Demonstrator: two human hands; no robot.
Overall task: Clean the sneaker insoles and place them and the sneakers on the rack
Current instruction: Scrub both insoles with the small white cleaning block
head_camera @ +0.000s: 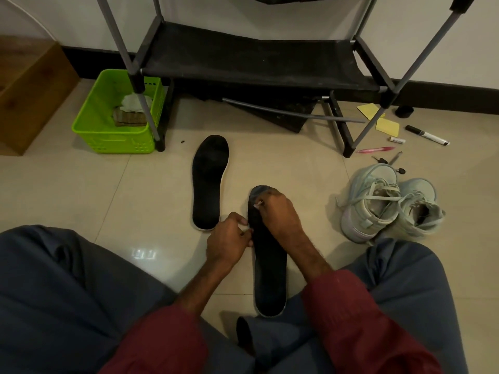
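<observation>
Head view: the left hand [229,236] pinches the edge of the near insole [270,271], steadying it on the floor, I judge, while the right hand [279,211] grips a small white wiper [258,204] (cloth or swab, I cannot tell) at its toe. Beyond lie the second insole [209,182], the sneakers [388,203] rightward, then the rack [243,60].
</observation>
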